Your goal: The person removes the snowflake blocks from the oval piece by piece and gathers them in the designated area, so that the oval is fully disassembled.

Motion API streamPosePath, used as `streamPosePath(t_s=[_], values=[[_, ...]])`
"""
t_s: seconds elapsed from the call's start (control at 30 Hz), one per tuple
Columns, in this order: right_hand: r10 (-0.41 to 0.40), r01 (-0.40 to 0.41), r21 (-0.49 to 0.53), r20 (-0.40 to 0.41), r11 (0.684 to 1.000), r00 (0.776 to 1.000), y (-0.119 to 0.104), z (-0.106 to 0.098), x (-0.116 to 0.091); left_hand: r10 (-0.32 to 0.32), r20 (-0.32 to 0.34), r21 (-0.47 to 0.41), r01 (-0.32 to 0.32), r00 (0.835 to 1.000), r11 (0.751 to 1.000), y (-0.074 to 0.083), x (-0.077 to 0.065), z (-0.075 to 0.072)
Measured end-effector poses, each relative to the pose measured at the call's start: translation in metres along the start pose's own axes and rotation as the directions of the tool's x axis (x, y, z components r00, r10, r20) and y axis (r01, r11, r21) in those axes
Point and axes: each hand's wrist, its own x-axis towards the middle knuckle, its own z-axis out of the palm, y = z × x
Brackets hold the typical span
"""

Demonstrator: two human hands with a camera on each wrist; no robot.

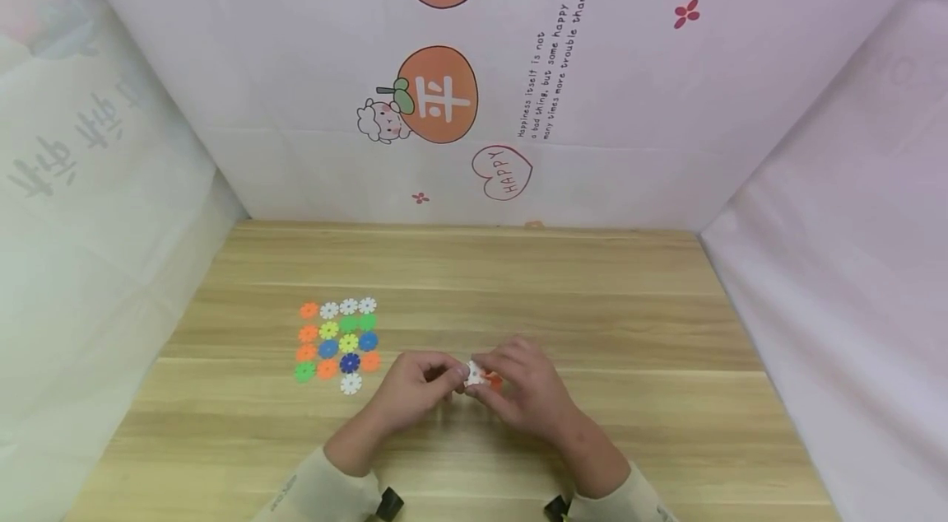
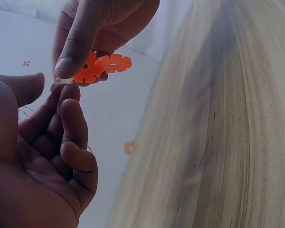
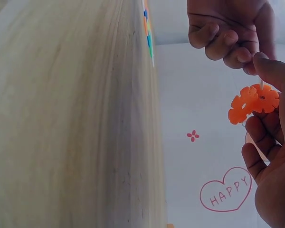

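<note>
In the head view, both hands meet over the wooden table around a white snowflake disc (image 1: 475,374). My right hand (image 1: 527,386) pinches the joined discs between thumb and fingers; two orange snowflake discs (image 2: 88,71) are slotted together beside the white one. Seen from the left wrist, the white disc is mostly covered by the right thumb. My left hand (image 1: 415,390) has its index fingertip at the white disc's edge. Its thumb (image 2: 31,90) stands apart from the fingers, which are loosely bent. From the right wrist, the orange pair (image 3: 244,103) hangs below the right thumb.
Several loose snowflake discs (image 1: 349,342) in orange, white, yellow, green and blue lie in rough rows on the table (image 1: 629,316), left of the hands. A white printed cloth (image 1: 615,176) rises behind the table, with pale cloth on both sides.
</note>
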Motion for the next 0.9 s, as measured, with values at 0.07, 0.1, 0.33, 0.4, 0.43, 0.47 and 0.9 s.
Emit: streamPosePath(t_s=[0.07,0.1,0.33,0.4,0.43,0.47,0.9], values=[[-0.010,0.010,0.000,-0.005,1.000,1.000,-0.0001,0.0009,0.0001,-0.014,-0.006,-0.002,0.014,1.000,1.000,0.0001,-0.0004,0.0007],[-0.016,0.016,0.000,-0.007,1.000,1.000,0.0000,0.0015,0.0001,-0.016,-0.007,-0.002,0.016,1.000,1.000,0.0000,-0.0005,0.0010],[-0.028,0.028,0.003,-0.005,1.000,1.000,-0.0017,0.0053,-0.0018,-0.014,-0.037,0.056,0.016,0.999,0.998,-0.0027,-0.0011,0.0016],[-0.021,0.021,-0.003,0.002,1.000,1.000,-0.0021,0.0054,-0.0021,-0.020,-0.051,0.076,0.024,0.998,0.997,-0.0022,-0.0015,0.0010],[-0.015,0.015,-0.006,0.005,1.000,1.000,-0.0021,0.0054,-0.0021,-0.024,-0.057,0.083,0.029,0.998,0.996,-0.0019,-0.0017,0.0005],[-0.009,0.009,-0.009,0.009,1.000,1.000,-0.0023,0.0052,-0.0021,-0.028,-0.062,0.086,0.034,0.998,0.996,-0.0017,-0.0019,-0.0001],[-0.060,0.059,-0.013,-0.058,0.998,0.997,-0.0029,0.0043,0.0028,-0.063,-0.097,0.052,0.069,0.993,0.996,0.0021,-0.0037,-0.0080]])
